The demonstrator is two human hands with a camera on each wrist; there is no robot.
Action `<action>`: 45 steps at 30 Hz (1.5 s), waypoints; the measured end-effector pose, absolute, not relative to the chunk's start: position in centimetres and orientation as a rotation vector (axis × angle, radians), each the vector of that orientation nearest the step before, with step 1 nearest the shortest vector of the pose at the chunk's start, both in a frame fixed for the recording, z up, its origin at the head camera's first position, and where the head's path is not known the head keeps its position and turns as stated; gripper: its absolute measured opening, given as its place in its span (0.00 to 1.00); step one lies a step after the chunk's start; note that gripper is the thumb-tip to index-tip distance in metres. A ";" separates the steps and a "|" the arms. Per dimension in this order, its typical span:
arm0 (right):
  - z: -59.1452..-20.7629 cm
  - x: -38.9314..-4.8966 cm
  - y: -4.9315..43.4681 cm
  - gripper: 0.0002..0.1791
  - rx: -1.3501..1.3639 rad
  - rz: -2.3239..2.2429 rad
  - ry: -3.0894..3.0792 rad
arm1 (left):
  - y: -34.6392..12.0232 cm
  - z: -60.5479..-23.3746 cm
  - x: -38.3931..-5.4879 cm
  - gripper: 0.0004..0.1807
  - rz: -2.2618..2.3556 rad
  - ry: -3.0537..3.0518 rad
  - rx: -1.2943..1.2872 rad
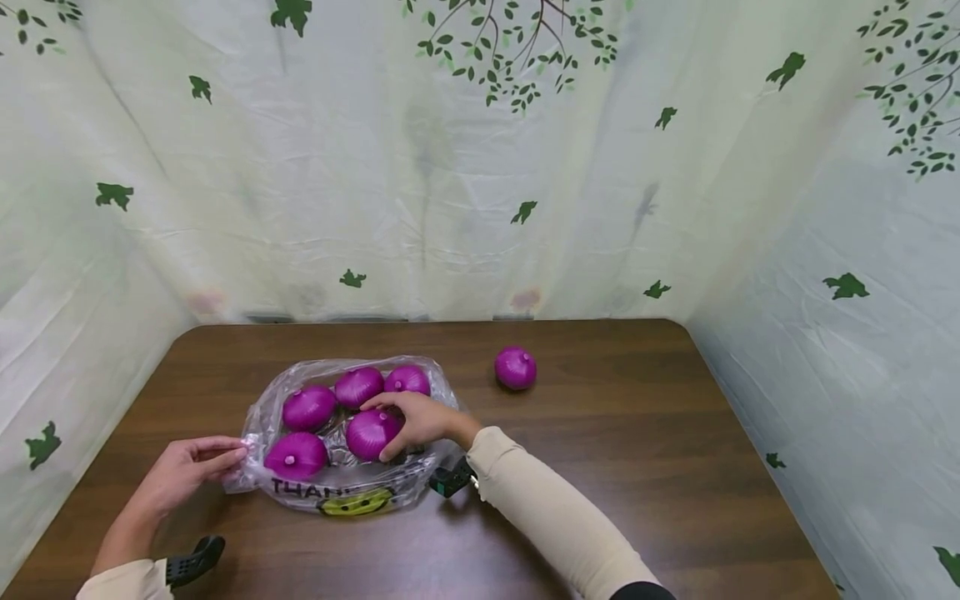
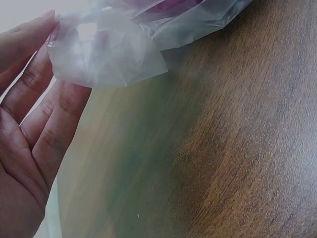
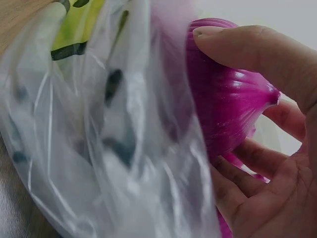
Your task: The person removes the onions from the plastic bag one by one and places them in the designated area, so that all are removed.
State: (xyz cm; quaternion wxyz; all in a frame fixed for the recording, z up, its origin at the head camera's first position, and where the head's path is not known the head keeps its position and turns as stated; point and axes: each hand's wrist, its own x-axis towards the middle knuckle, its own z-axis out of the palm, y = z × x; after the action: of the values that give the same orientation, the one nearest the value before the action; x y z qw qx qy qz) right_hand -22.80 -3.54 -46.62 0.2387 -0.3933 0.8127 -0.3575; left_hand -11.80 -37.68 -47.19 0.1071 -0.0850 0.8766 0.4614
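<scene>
A clear plastic bag (image 1: 352, 500) with dark lettering and a yellow printed face lies open on the left of the table, several purple onions (image 1: 297, 456) inside it. My left hand (image 1: 187, 471) pinches the bag's left edge between thumb and fingers; the left wrist view shows the crumpled plastic (image 2: 106, 54) at the fingertips. Inside the bag, my right hand (image 1: 422, 419) grips the onion (image 1: 369, 435) nearest the right side. The right wrist view shows thumb and fingers around that onion (image 3: 228, 94), with the bag's wall (image 3: 109, 148) partly in front of it.
One more purple onion (image 1: 515, 368) sits on the brown wooden table (image 1: 630, 450), beyond the bag to the right. White curtains (image 1: 315, 200) with green leaf prints enclose the table's back and sides.
</scene>
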 end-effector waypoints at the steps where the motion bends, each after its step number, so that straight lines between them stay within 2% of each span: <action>1: -46.6 -22.8 -3.4 0.41 -1.067 -0.992 2.224 | -37.7 -47.2 -11.8 0.27 1.359 2.580 -0.252; 21: -45.8 -23.5 -0.3 0.41 -0.984 -1.206 2.154 | -37.2 -47.6 -11.7 0.25 1.488 2.538 -0.221; 36: -46.1 -23.5 1.6 0.42 -1.028 -1.359 2.110 | -37.6 -47.3 -11.8 0.27 1.421 2.539 -0.269; 45: -46.1 -22.9 2.6 0.41 -0.952 -1.474 2.076 | -37.7 -47.3 -11.8 0.28 1.421 2.531 -0.266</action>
State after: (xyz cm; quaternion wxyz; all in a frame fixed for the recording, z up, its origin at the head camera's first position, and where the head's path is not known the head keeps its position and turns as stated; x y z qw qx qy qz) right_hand -22.93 2.61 -46.08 0.2101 -0.3422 0.7467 -0.5303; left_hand -11.79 -37.68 -47.29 0.1131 -0.0908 0.8627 0.4844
